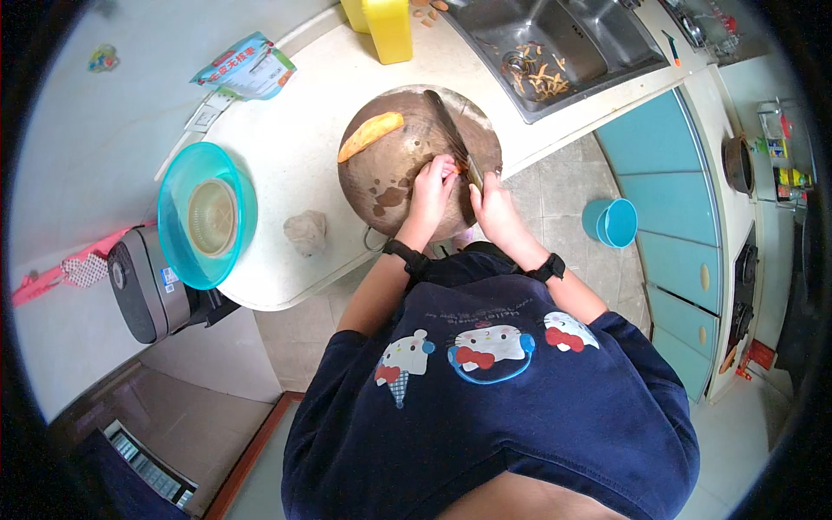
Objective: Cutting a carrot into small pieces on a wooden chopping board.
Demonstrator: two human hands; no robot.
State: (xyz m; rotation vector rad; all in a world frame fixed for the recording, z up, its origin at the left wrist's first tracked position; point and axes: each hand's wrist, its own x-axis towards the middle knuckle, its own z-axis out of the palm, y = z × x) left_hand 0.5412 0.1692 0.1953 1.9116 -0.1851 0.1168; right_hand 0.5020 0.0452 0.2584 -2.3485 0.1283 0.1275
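A round, worn wooden cutting board lies before me at the counter's front edge. My right hand grips the handle of a kitchen knife, its dark blade pointing away from me across the board. Against the near part of the blade, my left hand has its fingers curled on a small orange piece, mostly hidden by the fingers. A long peeled piece of root vegetable, apparently sweet potato, rests at the board's far left. Dark wet patches mark the wood.
A steel sink holds orange peelings. Around the board stand a yellow container, a snack pouch and a teal basin with a strainer inside. A crumpled cloth or bag lies left; a blue bucket stands on the floor.
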